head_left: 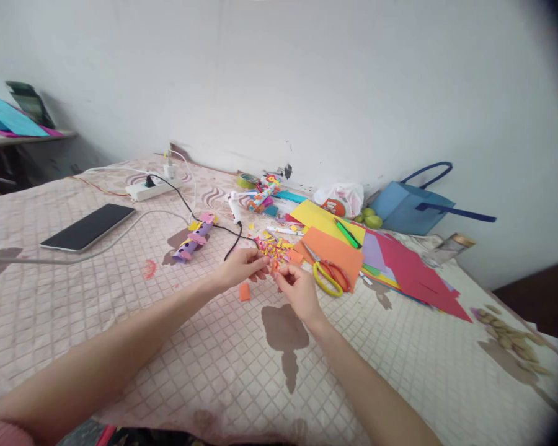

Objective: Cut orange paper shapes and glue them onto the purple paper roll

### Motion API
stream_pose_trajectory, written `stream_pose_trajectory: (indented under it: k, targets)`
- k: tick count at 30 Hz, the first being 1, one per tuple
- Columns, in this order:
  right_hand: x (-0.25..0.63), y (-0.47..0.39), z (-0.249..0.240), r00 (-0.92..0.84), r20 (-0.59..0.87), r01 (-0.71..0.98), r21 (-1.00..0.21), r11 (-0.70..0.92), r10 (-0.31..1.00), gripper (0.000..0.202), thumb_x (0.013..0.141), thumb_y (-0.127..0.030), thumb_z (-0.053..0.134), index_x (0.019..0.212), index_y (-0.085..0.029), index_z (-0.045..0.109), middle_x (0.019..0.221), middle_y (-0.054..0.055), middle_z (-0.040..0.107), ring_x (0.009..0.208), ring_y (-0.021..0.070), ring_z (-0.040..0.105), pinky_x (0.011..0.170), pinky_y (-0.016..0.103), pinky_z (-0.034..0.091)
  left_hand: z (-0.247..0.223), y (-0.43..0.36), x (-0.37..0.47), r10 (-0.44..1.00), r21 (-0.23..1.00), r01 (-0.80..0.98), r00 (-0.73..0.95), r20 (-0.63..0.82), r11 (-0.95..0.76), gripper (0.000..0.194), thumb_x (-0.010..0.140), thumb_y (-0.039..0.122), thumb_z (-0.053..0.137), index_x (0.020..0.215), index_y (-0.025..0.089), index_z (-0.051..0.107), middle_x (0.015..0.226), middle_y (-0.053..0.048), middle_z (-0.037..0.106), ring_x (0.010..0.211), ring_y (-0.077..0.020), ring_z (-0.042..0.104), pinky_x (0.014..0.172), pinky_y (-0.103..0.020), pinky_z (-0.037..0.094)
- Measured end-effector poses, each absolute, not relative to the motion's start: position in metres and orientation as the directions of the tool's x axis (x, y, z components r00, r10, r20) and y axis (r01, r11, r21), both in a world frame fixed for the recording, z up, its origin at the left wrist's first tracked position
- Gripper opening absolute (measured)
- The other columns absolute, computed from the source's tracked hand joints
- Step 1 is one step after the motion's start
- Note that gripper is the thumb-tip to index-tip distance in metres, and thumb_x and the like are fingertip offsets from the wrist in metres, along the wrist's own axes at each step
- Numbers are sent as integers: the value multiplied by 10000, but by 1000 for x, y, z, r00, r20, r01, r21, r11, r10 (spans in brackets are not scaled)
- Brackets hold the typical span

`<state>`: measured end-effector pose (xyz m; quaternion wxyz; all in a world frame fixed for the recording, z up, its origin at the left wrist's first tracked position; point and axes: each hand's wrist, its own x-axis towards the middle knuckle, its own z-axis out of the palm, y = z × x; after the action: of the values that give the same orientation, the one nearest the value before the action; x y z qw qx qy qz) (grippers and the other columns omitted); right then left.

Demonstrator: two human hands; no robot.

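Observation:
My left hand [245,267] and my right hand [297,286] meet at the middle of the bed, fingertips pinched close together. Between them shows a small piece of orange paper [274,266], partly hidden by the fingers. Just beyond lies a heap of tiny paper scraps [272,246] in pink, yellow and orange. A small orange paper piece [244,292] rests below my left hand. To the right of my right hand, yellow-and-red-handled scissors [328,277] lie on an orange sheet [323,244]. A purple paper roll with dark dots and pink parts [194,238] lies to the left.
A tablet or large phone [89,227] and a power strip [152,188] with cables are at left. A white glue gun [234,205] stands behind the scraps. A green cutter [348,233], coloured sheets [418,272] and a blue bag [409,204] are at right.

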<state>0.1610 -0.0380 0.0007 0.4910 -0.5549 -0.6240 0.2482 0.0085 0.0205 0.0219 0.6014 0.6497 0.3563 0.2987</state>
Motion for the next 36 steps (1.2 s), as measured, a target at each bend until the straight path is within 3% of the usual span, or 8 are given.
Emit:
stream_pose_trajectory:
  k: [4,8,14,19,23,27,31,36]
  targets:
    - [159,-42,4,79,478,611,-716,336,875,235,769,-261,540,552,-199,473,581,-18,457,545,122,424,529,252,339,17,20,11,795,997,78,605,-55,11,319,698,422,631,765,120,551,677,-39,640,584,-103,590,537,-220,470]
    - [158,-46,5,52,477,591,-723,358,877,219,762,-300,568,575,-204,505,608,-8,481,580,137,444,560,265,360,16,20,11,798,996,57,596,-90,70,276,667,364,670,748,123,562,633,-14,624,577,-96,582,532,-208,461]
    - [165,-40,-4,61,139,97,-986,133,988,249,751,-414,582,660,-184,548,550,-32,485,463,94,434,428,213,340,21,21,6,756,939,-94,622,-205,331,214,633,244,702,746,117,572,658,-20,628,612,-86,593,579,-196,454]
    - [167,-36,-11,-48,-114,-231,-965,-122,992,269,703,-430,616,675,-173,543,642,-16,550,460,71,446,380,180,309,19,27,2,687,916,-116,699,-199,384,258,604,208,730,800,118,588,694,-11,623,584,-62,570,603,-196,453]
    - [167,-39,-10,-20,-29,-35,-999,-29,999,284,743,-444,572,661,-173,555,590,-16,543,443,81,450,374,188,325,21,26,1,703,970,18,686,-187,241,324,605,273,724,863,128,591,721,-14,630,595,-77,569,575,-199,451]
    - [165,-42,-7,2,151,213,-966,147,988,294,790,-444,525,647,-189,560,514,-30,498,426,90,432,396,200,341,22,21,4,722,988,104,674,-156,116,311,655,405,665,752,122,582,689,-26,631,565,-84,553,550,-208,444]
    - [163,-43,-9,-53,129,253,-958,138,990,338,836,-463,438,701,-189,583,569,-14,537,432,96,461,392,206,343,18,29,1,776,986,159,628,-56,-57,339,690,456,605,610,138,519,518,12,540,475,-82,493,475,-200,391]
    - [155,-47,-12,-120,237,404,-876,265,964,187,820,-356,502,776,-197,590,684,3,567,567,119,523,529,236,418,9,61,-19,893,807,456,412,183,-376,284,746,385,521,581,154,532,500,2,523,475,-100,462,456,-206,308]
